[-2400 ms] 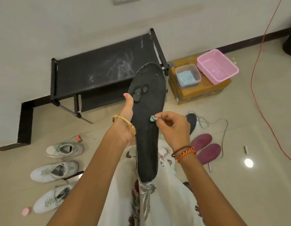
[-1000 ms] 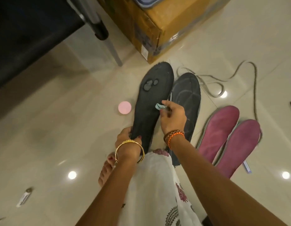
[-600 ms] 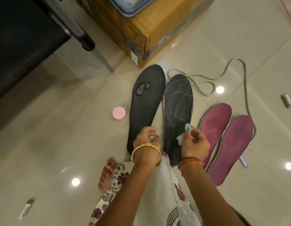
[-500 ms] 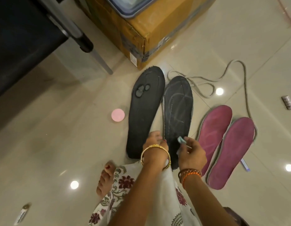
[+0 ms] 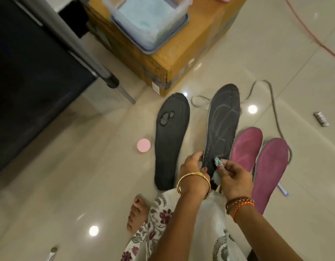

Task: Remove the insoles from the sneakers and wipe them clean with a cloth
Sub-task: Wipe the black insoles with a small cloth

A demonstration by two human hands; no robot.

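Two black insoles are in front of me. The left black insole point(image 5: 170, 140), with grey worn spots near its toe, lies flat on the floor. My left hand point(image 5: 193, 168) grips the heel end of the right black insole point(image 5: 222, 127), whose toe end points away from me. My right hand point(image 5: 232, 178) pinches a small light-blue cloth point(image 5: 217, 162) against that insole's heel part. Two maroon insoles point(image 5: 247, 147) point(image 5: 270, 172) lie side by side on the floor to the right.
A cardboard box point(image 5: 174, 53) with a clear tub of blue cloths point(image 5: 149, 21) stands ahead. A black bench point(image 5: 31, 72) with a metal leg is at the left. A pink round lid point(image 5: 143, 145), loose laces point(image 5: 264, 95), and my bare foot point(image 5: 136, 213) are on the tiled floor.
The first black insole was laid on the floor and let go. My left hand then took the heel of the second black insole, and my right hand brought the cloth onto it.
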